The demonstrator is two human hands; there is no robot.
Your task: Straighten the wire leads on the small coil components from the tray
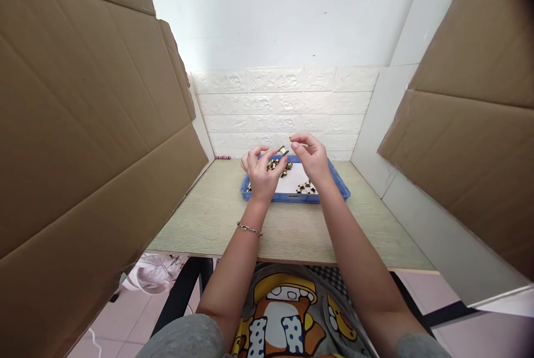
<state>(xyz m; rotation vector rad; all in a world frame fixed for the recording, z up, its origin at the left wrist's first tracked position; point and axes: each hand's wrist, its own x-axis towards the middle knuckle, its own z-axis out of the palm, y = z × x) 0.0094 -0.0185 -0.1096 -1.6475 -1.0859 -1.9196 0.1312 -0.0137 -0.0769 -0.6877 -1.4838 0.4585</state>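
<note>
My left hand (263, 173) is raised over the near part of the blue tray. Between its thumb and fingertips it pinches a small coil bobbin (283, 151) with dark ends and a yellow middle. Close by on the right is my right hand (311, 158), its thumb and index finger bent towards each other near the bobbin. Whether a thin wire or anything else lies between those tips is too small to make out. Below both hands, the blue tray (287, 197) holds a white sheet (297, 171) and several similar bobbins (306, 187), partly covered by the left hand.
The tray stands on a pale wooden table (208, 207) against a white brick-patterned wall (287, 104). Large cardboard panels rise at the left (92, 96) and right (467, 96). A small red tube-like item (222, 157) lies at the table's back left.
</note>
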